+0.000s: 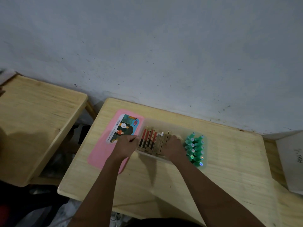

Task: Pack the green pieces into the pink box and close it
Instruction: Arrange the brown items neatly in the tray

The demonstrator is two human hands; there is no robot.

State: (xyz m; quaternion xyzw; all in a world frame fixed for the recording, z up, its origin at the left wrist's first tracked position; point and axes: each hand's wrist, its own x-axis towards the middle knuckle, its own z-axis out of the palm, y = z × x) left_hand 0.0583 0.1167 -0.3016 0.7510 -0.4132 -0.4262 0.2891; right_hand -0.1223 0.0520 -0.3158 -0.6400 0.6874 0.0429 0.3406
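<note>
The box is translucent and stands open on the wooden table. Its pink lid lies flat to its left, picture label up. Several green pieces with round shiny caps stand packed in the box's right end. A row of slim gold and red packs fills the left and middle. My left hand is curled around the box's left wall, above the lid's edge. My right hand lies over the right end of the gold packs, just left of the green pieces, its fingers hidden.
The table stands against a grey wall. A second wooden table is to the left with a gap between them. A white carton sits at the right edge. Dark clutter lies on the floor at lower left.
</note>
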